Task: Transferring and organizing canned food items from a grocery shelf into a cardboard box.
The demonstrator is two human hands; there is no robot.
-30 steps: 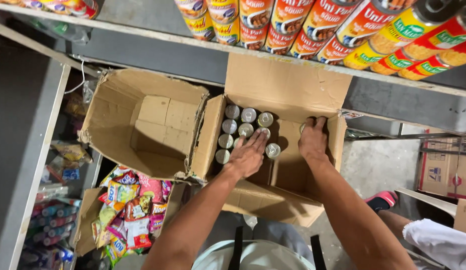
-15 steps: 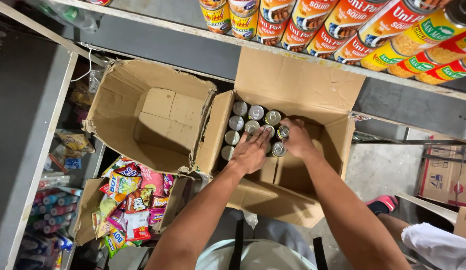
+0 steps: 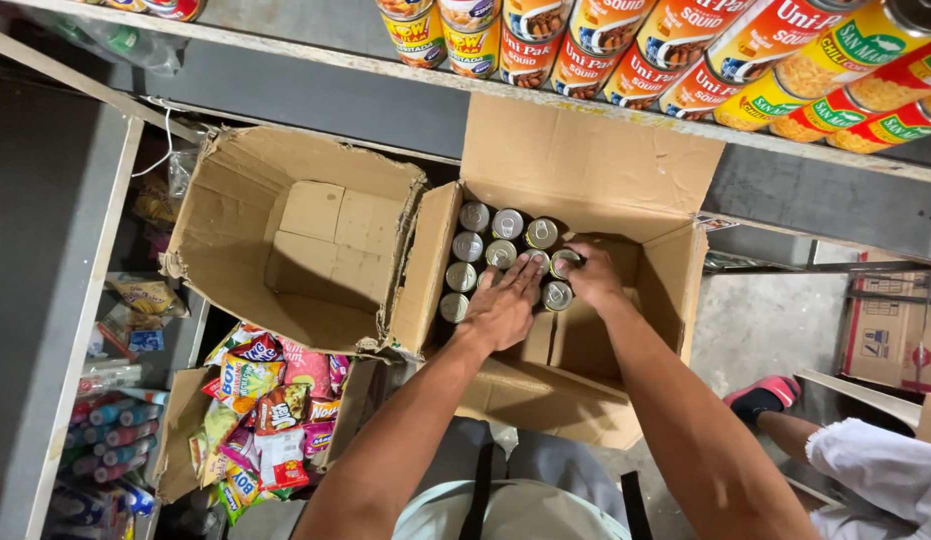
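**A:** So where's this at? Looks like somebody mid-way through a box of tins.

**B:** Pretty much. The open cardboard box (image 3: 675, 290) has a cluster of silver-topped cans (image 3: 485, 250) packed into its far left corner, roughly ten still showing. The near and right part of the box floor is bare cardboard, so I'd guess a good chunk is already out.

**A:** And the hands?

**B:** Left hand (image 3: 503, 308) lies flat on top of the cans, fingers spread, palm down, not really closed on anything. Right hand (image 3: 590, 275) is curled around one can (image 3: 563, 263) at the right edge of the cluster, fingers wrapped on its rim.

**A:** Anything else going on?

**B:** An empty box (image 3: 295, 250) sits just to the left, flaps touching the first one. Above runs a shelf (image 3: 315, 90) with a row of orange and yellow labelled cans (image 3: 685, 50) lying on it. My read: shelf row partly filled, the remaining cluster still to go. Snack packets (image 3: 270, 400) sit in a lower carton.
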